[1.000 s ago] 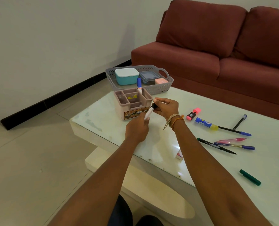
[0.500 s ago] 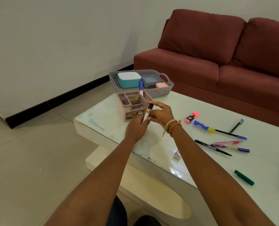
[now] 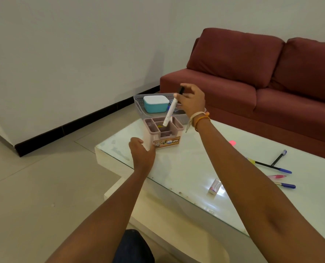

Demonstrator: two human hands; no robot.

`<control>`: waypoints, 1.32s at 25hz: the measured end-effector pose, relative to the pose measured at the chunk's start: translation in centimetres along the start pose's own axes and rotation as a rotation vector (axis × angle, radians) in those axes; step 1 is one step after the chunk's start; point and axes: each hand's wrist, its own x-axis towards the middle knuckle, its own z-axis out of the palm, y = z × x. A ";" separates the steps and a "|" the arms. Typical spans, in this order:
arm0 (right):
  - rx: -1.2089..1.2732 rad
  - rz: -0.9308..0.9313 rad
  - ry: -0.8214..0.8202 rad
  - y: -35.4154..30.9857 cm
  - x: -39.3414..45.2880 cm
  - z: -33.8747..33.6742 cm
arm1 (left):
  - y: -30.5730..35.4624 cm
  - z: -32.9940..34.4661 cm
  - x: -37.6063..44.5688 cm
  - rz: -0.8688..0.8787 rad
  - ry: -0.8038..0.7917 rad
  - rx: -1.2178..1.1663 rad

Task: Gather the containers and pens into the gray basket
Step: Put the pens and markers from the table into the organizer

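Observation:
My right hand (image 3: 193,100) holds a white marker (image 3: 170,111) with a black cap, tilted, its lower end over the pink compartmented organizer (image 3: 162,132). My left hand (image 3: 141,154) rests against the organizer's front left corner, fingers curled on it. Behind stands the gray basket (image 3: 138,100) with a teal white-lidded container (image 3: 155,104) inside; my right hand hides the rest of its contents. Several pens lie at the right of the glass table: a black pen (image 3: 278,158), a blue-tipped pen (image 3: 271,166), a pink pen (image 3: 276,176), a blue pen (image 3: 286,185).
A pink highlighter (image 3: 232,142) peeks out behind my right forearm. A small white box (image 3: 214,186) lies on the glass table (image 3: 186,168). A dark red sofa (image 3: 262,82) stands behind the table. Tiled floor lies to the left.
My right hand lifted the marker up and away over the organizer. My left hand let go of the marker and dropped to the organizer's corner. The view shifted left and up.

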 end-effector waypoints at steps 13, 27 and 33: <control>-0.252 0.008 -0.269 3.6 -0.8 9.1 | -1.0 0.3 1.9 0.066 -0.195 0.328; -0.547 0.183 0.055 9.1 -3.2 -8.5 | 0.5 3.0 -2.5 0.467 -0.366 0.381; -0.634 0.352 0.205 13.2 -2.7 -15.7 | 3.5 9.8 -5.6 0.353 -0.512 0.237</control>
